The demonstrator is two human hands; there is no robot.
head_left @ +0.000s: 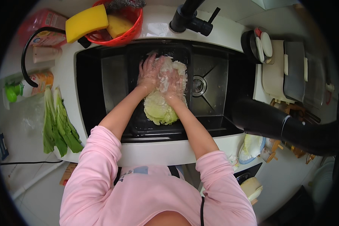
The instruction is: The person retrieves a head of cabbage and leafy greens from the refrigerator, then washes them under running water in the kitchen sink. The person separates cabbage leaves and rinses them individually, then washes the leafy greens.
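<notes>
Pale green cabbage leaves (161, 108) lie in a black basin (137, 120) set inside the dark kitchen sink (107, 82). My left hand (150, 72) reaches into the basin at the left edge of the leaves, palm down, with its fingers somewhat spread. Close beside it, my right hand (173, 83) is among the leaves, its fingers blurred and partly covered by leaf and water. Whether either hand grips a leaf cannot be made out. Both hands look wet. The sink's round drain (199, 86) shows to the right of the basin.
Behind the sink stand a black faucet (190, 21) and a red basket (135, 31) with a yellow sponge (87, 23). Leafy green stalks (60, 124) lie on the left counter, near bottles. On the right are a cream container rack (274, 67) and a plate (250, 159) with a cabbage leaf.
</notes>
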